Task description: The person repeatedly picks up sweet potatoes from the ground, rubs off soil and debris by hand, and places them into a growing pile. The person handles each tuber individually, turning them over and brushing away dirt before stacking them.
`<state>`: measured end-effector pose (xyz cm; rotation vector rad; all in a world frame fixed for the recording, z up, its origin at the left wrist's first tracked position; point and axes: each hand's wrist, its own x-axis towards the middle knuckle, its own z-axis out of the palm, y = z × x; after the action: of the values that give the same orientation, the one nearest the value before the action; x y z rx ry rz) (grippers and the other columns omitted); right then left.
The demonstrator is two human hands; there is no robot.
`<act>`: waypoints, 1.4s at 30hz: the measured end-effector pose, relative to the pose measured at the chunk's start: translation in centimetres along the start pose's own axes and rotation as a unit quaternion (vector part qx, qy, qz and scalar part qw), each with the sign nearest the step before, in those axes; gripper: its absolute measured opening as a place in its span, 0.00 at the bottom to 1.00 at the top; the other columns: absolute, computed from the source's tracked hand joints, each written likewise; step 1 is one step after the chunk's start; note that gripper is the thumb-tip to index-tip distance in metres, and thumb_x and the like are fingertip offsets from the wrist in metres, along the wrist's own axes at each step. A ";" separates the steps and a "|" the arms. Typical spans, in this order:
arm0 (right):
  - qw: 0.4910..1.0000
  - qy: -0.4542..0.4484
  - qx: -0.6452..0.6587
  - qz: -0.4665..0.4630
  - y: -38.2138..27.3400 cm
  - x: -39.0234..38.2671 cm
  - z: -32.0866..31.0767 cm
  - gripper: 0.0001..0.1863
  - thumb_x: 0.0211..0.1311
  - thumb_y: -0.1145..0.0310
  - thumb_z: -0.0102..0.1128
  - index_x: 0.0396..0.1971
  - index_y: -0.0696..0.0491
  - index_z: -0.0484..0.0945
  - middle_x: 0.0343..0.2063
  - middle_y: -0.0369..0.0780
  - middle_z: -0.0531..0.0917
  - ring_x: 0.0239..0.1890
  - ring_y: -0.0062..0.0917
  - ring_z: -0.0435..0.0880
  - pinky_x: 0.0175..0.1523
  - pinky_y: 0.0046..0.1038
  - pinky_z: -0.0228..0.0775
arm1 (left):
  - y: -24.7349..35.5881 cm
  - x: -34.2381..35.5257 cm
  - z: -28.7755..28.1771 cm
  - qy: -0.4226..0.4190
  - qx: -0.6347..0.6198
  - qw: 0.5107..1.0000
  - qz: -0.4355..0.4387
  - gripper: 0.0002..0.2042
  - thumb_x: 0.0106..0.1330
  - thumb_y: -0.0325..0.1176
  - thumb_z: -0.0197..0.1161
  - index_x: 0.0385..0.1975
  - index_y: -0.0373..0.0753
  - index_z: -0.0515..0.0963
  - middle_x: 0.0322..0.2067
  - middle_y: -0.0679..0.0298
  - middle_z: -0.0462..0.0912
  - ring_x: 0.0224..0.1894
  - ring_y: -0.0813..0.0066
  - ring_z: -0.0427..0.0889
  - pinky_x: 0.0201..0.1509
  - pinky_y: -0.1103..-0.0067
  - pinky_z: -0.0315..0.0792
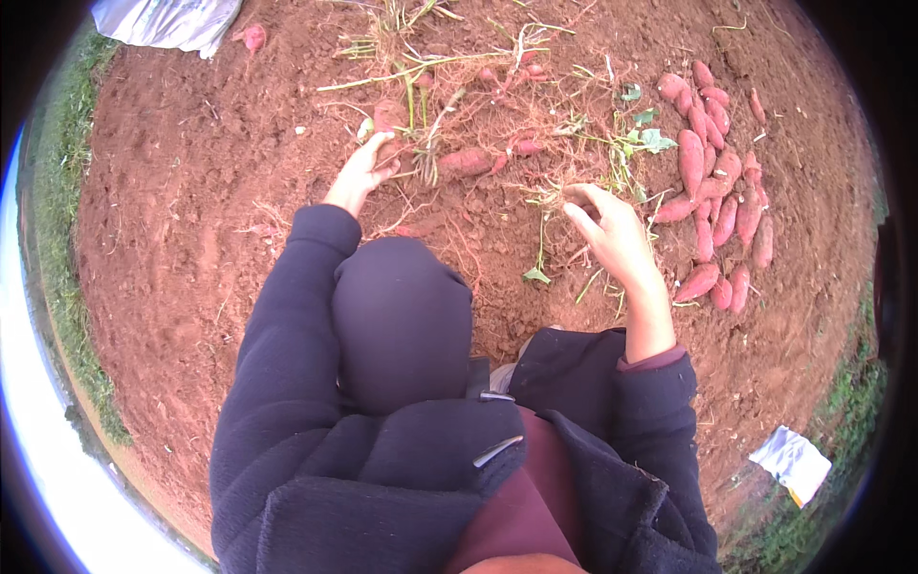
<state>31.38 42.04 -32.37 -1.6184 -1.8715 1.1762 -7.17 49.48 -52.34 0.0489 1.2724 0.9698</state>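
Note:
My left hand (361, 170) has its fingers apart beside an uprooted plant crown (426, 158), just below a partly buried sweet potato (388, 117). Red-skinned sweet potatoes (467, 163) lie among stringy roots between my hands. My right hand (607, 230) has curled fingers on a pale clump of roots and stems (547, 195), from which a green shoot with a leaf (536, 275) hangs down over the soil. Whether my left fingertips touch the potato is hard to tell.
A heap of loose sweet potatoes (717, 191) lies to my right. Cut vines and leaves (650, 139) are scattered ahead on red soil (172, 239). White sheets (163, 21) lie at the upper left and lower right (790, 464). Grass borders both sides. My covered knee is below my hands.

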 end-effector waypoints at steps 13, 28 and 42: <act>0.886 0.050 0.461 0.016 -3.3 5.7 1.4 0.34 0.69 0.50 0.48 0.65 0.57 0.55 0.56 0.49 0.72 0.49 0.31 0.78 0.53 0.33 0.72 | 5.1 -18.7 16.4 -0.199 0.376 0.860 0.281 0.32 0.58 0.39 0.67 0.59 0.30 0.64 0.50 0.57 0.76 0.51 0.68 0.76 0.57 0.75 0.68; 0.882 0.400 0.244 -0.046 -0.1 4.1 -4.2 0.31 0.57 0.55 0.64 0.52 0.64 0.68 0.44 0.54 0.80 0.49 0.39 0.80 0.55 0.35 0.69 | -5.4 -22.3 27.5 -0.176 0.587 0.699 0.367 0.44 0.51 0.46 0.68 0.62 0.23 0.57 0.59 0.38 0.65 0.64 0.51 0.65 0.68 0.68 0.56; 0.927 0.348 0.130 0.046 5.3 5.2 -6.0 0.21 0.64 0.56 0.54 0.46 0.58 0.77 0.44 0.50 0.80 0.50 0.38 0.78 0.56 0.35 0.66 | -5.1 -23.1 28.5 -0.345 0.287 0.879 0.162 0.34 0.57 0.33 0.68 0.62 0.31 0.62 0.54 0.58 0.73 0.54 0.72 0.73 0.61 0.75 0.66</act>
<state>37.80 48.76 -34.28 -1.6836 -1.1493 0.6959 19.60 45.00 -27.13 1.0154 0.8417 0.7111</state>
